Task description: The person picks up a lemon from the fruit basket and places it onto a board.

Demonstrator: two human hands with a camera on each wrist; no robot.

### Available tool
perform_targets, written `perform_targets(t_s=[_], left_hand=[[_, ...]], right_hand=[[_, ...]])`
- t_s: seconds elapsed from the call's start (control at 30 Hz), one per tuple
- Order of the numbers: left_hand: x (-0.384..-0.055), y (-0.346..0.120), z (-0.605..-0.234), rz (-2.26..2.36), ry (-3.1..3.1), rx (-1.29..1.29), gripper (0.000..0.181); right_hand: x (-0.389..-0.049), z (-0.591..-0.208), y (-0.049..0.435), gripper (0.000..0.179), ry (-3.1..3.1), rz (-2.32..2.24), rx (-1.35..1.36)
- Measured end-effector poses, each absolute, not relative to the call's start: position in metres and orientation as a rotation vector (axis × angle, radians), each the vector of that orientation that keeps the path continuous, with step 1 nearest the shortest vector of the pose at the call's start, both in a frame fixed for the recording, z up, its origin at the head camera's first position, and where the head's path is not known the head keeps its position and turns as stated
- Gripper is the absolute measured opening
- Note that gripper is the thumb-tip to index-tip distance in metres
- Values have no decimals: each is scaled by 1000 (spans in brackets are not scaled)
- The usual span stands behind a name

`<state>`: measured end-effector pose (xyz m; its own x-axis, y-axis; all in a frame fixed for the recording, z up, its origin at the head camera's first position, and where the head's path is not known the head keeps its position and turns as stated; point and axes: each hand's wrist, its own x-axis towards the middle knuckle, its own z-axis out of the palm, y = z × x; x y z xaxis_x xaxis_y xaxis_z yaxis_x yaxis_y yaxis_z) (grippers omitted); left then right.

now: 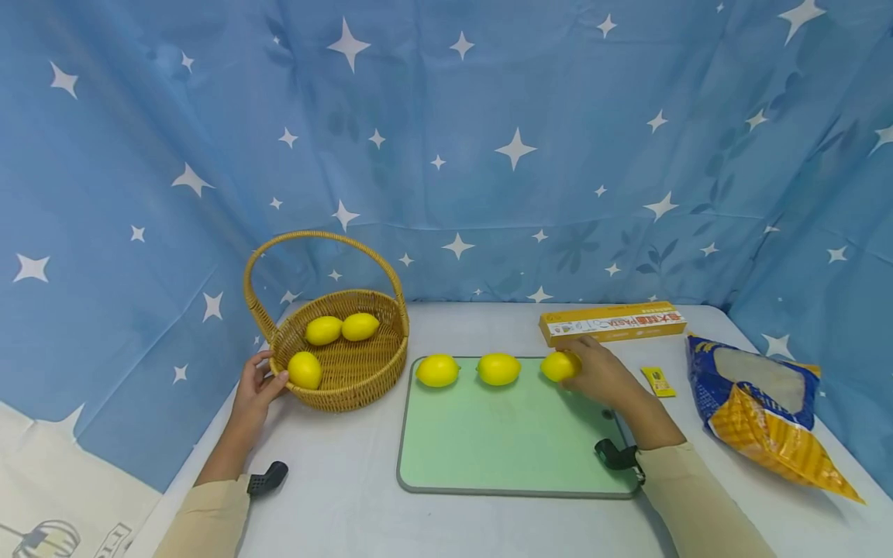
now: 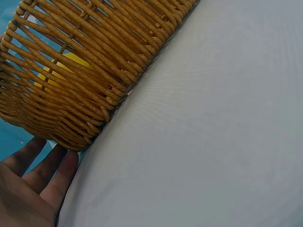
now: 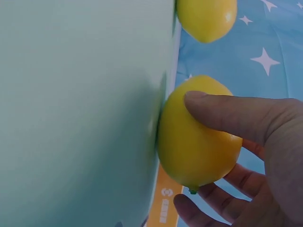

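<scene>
My right hand (image 1: 596, 372) holds a yellow lemon (image 1: 560, 366) at the far right corner of a pale green cutting board (image 1: 516, 434). In the right wrist view the thumb lies across that lemon (image 3: 199, 142) and the fingers are behind it. Two more lemons lie in line with it along the board's far edge, one in the middle (image 1: 498, 369) and one at left (image 1: 437, 370). My left hand (image 1: 254, 391) holds the near left side of a wicker basket (image 1: 349, 399), thumb at the rim and fingers against the outer wall (image 2: 71, 94). Three lemons rest inside the basket.
Behind the board's right corner lies an orange pasta box (image 1: 614, 324). A small yellow packet (image 1: 659, 381) is right of the board, with a blue and orange bag (image 1: 760, 411) beyond it. The basket's tall handle (image 1: 321, 235) arches upright. A blue star-patterned curtain (image 1: 446, 194) hangs behind the table.
</scene>
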<state>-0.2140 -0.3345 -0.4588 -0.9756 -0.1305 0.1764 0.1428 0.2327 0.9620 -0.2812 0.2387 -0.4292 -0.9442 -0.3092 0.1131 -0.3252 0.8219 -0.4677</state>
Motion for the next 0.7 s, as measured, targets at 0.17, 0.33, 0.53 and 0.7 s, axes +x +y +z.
perform_targets(t_s=[0.17, 0.33, 0.53, 0.7], left_hand=[[-207, -329, -449, -1817, -2294, 0, 59], [-208, -329, -449, -1825, -2291, 26, 60], [-209, -330, -451, -1838, -2274, -6, 60], [-209, -328, -450, -1825, -2288, -3, 61]], right_hand=[[-279, -424, 240, 59, -2986, 773, 533], [-278, -419, 240, 59, -3004, 758, 536], [-277, -417, 240, 62, -3039, 745, 515], [-276, -417, 241, 64, -3041, 735, 523]])
